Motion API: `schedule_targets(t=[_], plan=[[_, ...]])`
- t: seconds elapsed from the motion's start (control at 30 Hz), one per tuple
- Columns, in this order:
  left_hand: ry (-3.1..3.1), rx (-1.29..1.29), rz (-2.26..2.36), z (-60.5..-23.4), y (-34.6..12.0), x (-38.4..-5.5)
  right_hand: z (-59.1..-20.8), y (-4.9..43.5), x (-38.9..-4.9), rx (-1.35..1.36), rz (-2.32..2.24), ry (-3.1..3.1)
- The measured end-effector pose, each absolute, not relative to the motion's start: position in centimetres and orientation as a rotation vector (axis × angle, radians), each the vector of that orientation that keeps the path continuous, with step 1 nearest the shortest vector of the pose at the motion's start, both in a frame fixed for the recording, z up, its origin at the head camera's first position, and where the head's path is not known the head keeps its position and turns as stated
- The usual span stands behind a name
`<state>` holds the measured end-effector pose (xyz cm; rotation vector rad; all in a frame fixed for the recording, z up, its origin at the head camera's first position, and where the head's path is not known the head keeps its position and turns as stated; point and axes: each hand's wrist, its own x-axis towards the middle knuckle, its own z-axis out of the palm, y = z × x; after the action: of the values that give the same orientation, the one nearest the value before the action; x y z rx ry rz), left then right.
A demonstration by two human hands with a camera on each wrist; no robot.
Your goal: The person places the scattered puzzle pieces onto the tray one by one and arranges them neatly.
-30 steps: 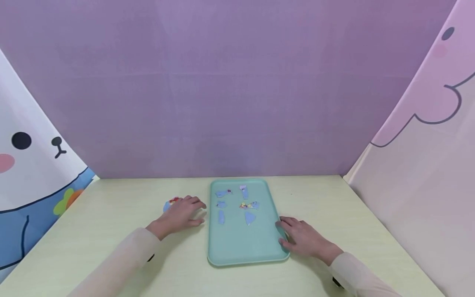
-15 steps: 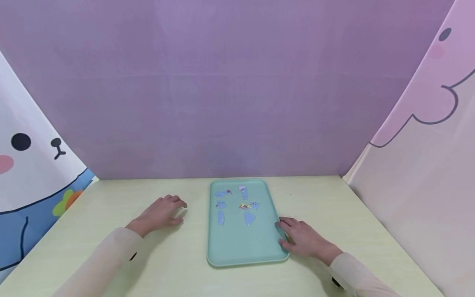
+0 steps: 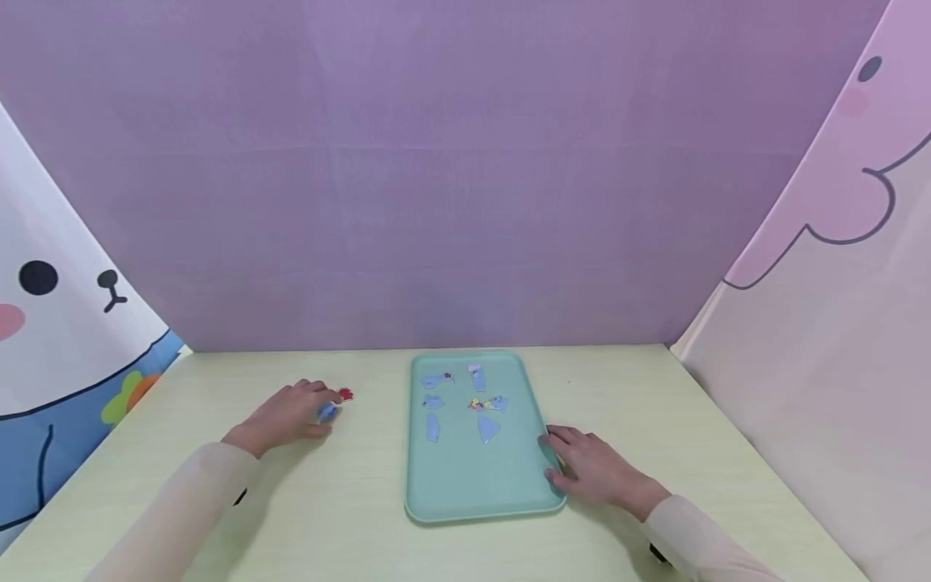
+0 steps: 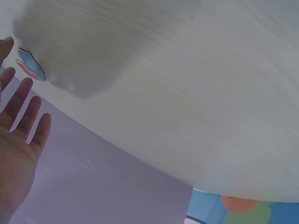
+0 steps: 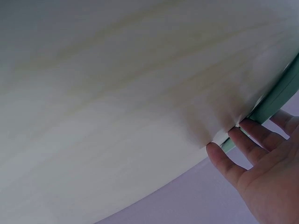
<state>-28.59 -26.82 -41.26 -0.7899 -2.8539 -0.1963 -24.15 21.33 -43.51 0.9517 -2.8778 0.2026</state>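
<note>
My left hand point(image 3: 285, 416) hovers over the table left of the tray, fingers and thumb spread apart. A flat blue piece point(image 3: 327, 412) with a printed look lies between its fingers and thumb, and a red piece point(image 3: 345, 394) lies just past the fingertips. The left wrist view shows the blue-and-red printed bit point(image 4: 32, 64) close to the extended fingers, with none curled round it. My right hand point(image 3: 600, 465) rests at the right rim of the green tray point(image 3: 480, 489). Its fingers point(image 5: 247, 147) extend loosely, tips on the table and against the tray's edge.
Several blue printed paper-like pieces lie in two columns in the tray, among them a wedge point(image 3: 488, 429) and a strip point(image 3: 432, 427). A purple backdrop point(image 3: 465, 242) rises behind the pale table point(image 3: 364, 525). Cartoon-printed cloths stand on both sides.
My left hand has drawn back leftward from beside the tray, uncovering the red piece and part of the blue one. The right hand has stayed at the tray's rim.
</note>
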Motion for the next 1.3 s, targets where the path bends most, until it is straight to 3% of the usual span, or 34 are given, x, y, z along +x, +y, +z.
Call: schedule_targets(t=[1.3], plan=[[-2.921,-0.806,-0.214,-41.0,-28.1,-29.4,-43.5,21.4,-24.3,0.939,0.194,-2.907]])
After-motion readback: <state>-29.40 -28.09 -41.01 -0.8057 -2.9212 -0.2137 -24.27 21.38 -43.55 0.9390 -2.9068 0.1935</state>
